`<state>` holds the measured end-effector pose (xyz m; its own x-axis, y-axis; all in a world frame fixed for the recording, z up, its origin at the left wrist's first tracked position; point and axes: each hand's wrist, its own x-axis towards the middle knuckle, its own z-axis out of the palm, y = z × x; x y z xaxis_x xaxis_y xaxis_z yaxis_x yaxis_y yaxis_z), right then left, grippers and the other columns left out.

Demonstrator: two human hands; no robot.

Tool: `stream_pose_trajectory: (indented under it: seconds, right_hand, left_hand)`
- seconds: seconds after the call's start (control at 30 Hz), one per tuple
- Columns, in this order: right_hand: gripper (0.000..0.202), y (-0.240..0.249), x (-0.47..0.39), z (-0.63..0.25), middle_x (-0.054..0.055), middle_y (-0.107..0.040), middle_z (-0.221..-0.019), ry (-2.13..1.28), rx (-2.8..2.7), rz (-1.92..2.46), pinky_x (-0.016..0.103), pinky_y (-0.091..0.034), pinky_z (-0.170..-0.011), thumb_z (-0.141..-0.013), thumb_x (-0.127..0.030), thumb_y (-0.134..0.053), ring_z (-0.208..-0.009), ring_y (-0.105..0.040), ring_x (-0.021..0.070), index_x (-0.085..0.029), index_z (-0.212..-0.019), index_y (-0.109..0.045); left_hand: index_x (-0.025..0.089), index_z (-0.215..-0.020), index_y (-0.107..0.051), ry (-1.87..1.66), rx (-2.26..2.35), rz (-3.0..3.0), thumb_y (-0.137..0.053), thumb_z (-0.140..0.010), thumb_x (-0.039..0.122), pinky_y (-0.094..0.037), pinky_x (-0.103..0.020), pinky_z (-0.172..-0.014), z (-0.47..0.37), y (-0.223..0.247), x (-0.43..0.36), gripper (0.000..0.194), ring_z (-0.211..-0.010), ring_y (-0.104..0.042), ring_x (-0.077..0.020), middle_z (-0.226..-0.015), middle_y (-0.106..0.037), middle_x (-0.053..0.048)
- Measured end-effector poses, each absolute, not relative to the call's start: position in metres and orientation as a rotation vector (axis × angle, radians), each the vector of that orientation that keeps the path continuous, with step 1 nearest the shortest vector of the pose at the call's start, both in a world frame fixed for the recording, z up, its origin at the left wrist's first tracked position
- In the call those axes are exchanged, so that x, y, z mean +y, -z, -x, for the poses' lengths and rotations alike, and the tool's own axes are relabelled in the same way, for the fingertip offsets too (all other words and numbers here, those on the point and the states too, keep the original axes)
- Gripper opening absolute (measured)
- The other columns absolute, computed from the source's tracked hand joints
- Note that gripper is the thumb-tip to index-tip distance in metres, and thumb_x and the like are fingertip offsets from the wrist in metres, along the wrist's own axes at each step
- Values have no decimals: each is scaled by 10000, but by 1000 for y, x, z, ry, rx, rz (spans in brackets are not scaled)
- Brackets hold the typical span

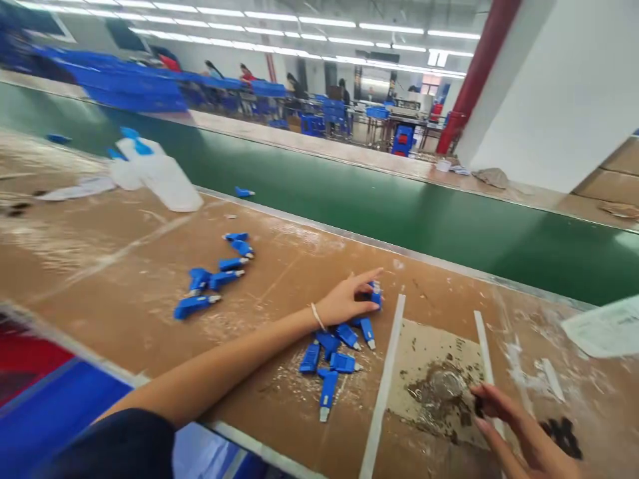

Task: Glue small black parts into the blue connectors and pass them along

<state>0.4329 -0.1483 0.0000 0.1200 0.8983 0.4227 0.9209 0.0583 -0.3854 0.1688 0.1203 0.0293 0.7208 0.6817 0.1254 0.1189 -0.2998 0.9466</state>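
My left hand (pixel 347 301) reaches across the brown tabletop, thumb and fingers closed around a small blue plastic piece with a pale tip (pixel 376 296). Just below it lies a loose group of similar blue pieces (pixel 343 363). Low on the right, my right hand (pixel 522 432) pinches a small dark piece (pixel 478 403). That hand is beside a soiled cardboard sheet (pixel 414 346), where a clear round blob (pixel 446 384) sits among dark smears and crumbs. Small black pieces (pixel 563 436) lie by the right wrist, partly hidden.
More blue pieces (pixel 219 276) lie left of centre. White bottles with blue tops (pixel 167 179) stand at the far left. Beyond the table's edge runs a green belt (pixel 319 199), with one blue piece (pixel 244 192) on it. Pale strips (pixel 384 392) flank the cardboard. People sit working in the background.
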Motion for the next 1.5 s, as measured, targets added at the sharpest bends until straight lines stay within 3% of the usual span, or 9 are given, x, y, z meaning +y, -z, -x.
stream_pose_trajectory:
  seconds: [0.13, 0.2, 0.3, 0.4, 0.67, 0.83, 1.13, 1.33, 1.5]
  right_hand:
    - [315, -13, -134, -411, 30, -680, -1152, 90, -1789, 1746, 315, -565, -902, -1008, -379, -473, -1009, -675, 209, -253, -1294, -508]
    - [293, -18, -126, -404, 39, -685, -1129, 96, -1800, 1723, 319, -568, -885, -1016, -357, -460, -1016, -670, 211, -238, -1278, -513]
    - [285, -23, -121, -402, 46, -682, -1127, 36, -1809, 1729, 316, -568, -869, -1017, -328, -460, -1012, -667, 205, -236, -1283, -505]
    - [287, -24, -122, -405, 47, -677, -1139, 1, -1825, 1743, 324, -560, -883, -1015, -312, -464, -1033, -658, 206, -242, -1290, -503]
    - [298, -27, -120, -411, 58, -676, -1151, 56, -1957, 1754, 319, -567, -880, -1012, -287, -474, -1036, -661, 206, -218, -1301, -491]
    - [285, -33, -119, -412, 84, -686, -1121, 146, -2060, 1741, 349, -583, -834, -1021, -278, -440, -1000, -676, 227, -195, -1280, -524]
    - [295, -36, -120, -407, 94, -680, -1131, 188, -2107, 1729, 376, -572, -835, -1022, -233, -427, -1015, -665, 243, -189, -1298, -523]
    - [291, -40, -124, -408, 98, -693, -1110, 207, -2015, 1812, 385, -600, -803, -1032, -354, -424, -985, -684, 258, -189, -1234, -554]
    - [318, -42, -143, -394, 77, -714, -1087, -267, -1541, 1731, 285, -603, -817, -986, -349, -555, -996, -689, 217, -249, -1283, -508]
  left_hand:
    - [203, -1254, -571, -789, 671, -1735, -685, -781, 251, -177, -480, -1162, -163, -54, 107, 489, -1083, -628, -212, -1071, -719, -64]
    - [216, -1095, -643, -908, 645, -1653, -708, -765, 246, -277, -426, -1129, -159, -70, 94, 338, -1089, -623, -208, -1034, -728, -46]
    - [212, -979, -661, -858, 512, -1420, -740, -729, 218, -477, -340, -919, -157, -85, 67, 263, -996, -650, -204, -1004, -726, -37]
    - [195, -959, -654, -590, 371, -1151, -750, -715, 175, -506, -286, -786, -161, -82, 36, 262, -853, -666, -161, -967, -732, -34]
    - [184, -997, -677, -171, 274, -748, -851, -643, 293, -470, -250, -799, -171, -52, -3, 409, -864, -639, -124, -966, -723, -29]
    - [178, -991, -704, -110, 346, -740, -883, -584, 308, -446, -214, -754, -172, -41, -9, 464, -755, -595, -89, -795, -659, 27]
    - [175, -1004, -706, -114, 382, -749, -884, -576, 325, -443, -240, -789, -175, -30, -9, 488, -795, -585, -109, -824, -654, 19]
    - [152, -1028, -682, -129, 365, -707, -885, -586, 337, -462, -255, -808, -176, -26, -10, 520, -791, -635, -117, -816, -674, 10]
    - [172, -1114, -610, -149, 329, -653, -877, -609, 309, -505, -285, -740, -177, -25, -11, 588, -806, -675, -166, -880, -680, -20]
